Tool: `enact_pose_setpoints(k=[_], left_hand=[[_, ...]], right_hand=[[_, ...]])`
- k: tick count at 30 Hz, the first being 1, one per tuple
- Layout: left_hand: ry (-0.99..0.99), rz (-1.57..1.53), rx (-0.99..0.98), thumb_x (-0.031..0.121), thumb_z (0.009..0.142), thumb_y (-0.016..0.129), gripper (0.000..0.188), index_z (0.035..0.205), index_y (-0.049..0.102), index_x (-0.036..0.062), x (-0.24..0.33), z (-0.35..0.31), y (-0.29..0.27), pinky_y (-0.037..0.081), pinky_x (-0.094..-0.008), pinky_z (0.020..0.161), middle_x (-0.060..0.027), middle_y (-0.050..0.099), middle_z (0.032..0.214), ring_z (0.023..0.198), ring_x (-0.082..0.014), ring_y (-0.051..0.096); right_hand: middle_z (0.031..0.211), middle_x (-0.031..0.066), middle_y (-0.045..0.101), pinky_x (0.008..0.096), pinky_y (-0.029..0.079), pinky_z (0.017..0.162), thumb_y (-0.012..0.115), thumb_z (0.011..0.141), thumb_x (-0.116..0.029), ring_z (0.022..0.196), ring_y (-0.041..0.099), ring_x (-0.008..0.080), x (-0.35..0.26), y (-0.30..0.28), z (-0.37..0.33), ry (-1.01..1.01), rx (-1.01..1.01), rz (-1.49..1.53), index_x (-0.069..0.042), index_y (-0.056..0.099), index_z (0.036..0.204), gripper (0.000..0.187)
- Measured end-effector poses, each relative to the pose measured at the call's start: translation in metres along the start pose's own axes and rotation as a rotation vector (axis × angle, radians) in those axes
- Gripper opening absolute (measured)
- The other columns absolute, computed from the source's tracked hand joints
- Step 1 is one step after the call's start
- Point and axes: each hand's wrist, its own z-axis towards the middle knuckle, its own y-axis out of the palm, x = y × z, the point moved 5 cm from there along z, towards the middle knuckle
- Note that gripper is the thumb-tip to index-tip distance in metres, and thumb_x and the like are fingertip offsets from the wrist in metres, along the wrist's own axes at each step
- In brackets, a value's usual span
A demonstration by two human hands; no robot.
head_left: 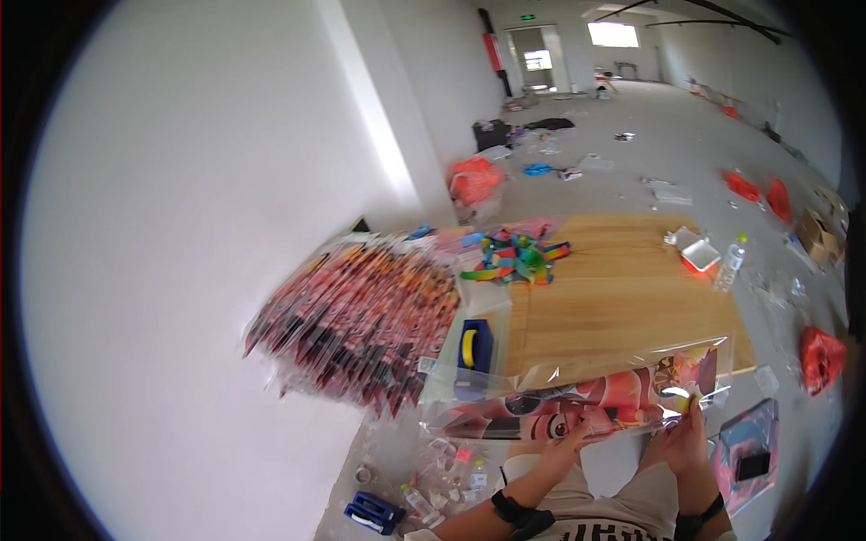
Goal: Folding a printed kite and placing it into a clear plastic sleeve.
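Observation:
Over the near edge of the table I hold a long clear plastic bag [577, 371] with a folded sheet [622, 394] inside, printed in red, pink, black and yellow. My left hand [570, 444] is closed on the bag's lower edge near its middle. At its right end my right hand [687, 436] grips the bag, thumb on top. The bag's left end lies over part of a blue tape dispenser [473, 347] with a yellow roll. Left of that lies a wide pile of similar bagged printed sheets [361, 316], overlapping in rows.
Rainbow-coloured ribbons [516, 257] lie on the wooden table [622, 288]. A white tray [699, 252] and a plastic bottle [731, 263] stand at its right edge. Another blue dispenser [373, 512] is on the littered floor. A dark phone [752, 465] rests on a printed board at right.

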Motion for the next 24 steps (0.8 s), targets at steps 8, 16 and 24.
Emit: enact_pose_setpoints(k=[8,16,24], left_hand=[[0.488,-0.335,-0.061,0.018,0.11,0.058,0.026,0.135,0.061,0.0103,0.072,-0.039,-0.085,0.056,-0.0499,0.108,-0.0108,0.066,0.133,0.125,-0.0284,0.067],[0.79,-0.583,0.166,0.023,0.11,0.057,0.023,0.126,0.066,0.0095,0.188,-0.079,-0.163,0.059,-0.0473,0.104,-0.0077,0.073,0.128,0.117,-0.0228,0.071],[0.907,-0.615,0.445,0.025,0.11,0.056,0.02,0.12,0.069,0.0135,0.244,-0.097,-0.267,0.063,-0.0439,0.097,-0.0007,0.075,0.119,0.112,-0.0202,0.073]], right_hand=[[0.13,0.0119,0.07,0.0477,0.061,0.086,0.052,0.111,-0.04,0.11,0.071,0.0319,0.026,0.027,0.009,0.143,-0.302,-0.281,-0.011,0.053,0.146,0.046],[0.131,0.0112,0.07,0.0515,0.055,0.095,0.064,0.103,-0.043,0.109,0.069,0.0344,0.065,-0.055,0.024,0.368,-0.13,-0.307,-0.014,0.06,0.139,0.046],[0.137,0.0017,0.065,0.0439,0.051,0.102,0.063,0.104,-0.039,0.116,0.062,0.0251,0.072,-0.12,0.03,0.442,-0.011,-0.236,-0.021,0.063,0.137,0.038]])
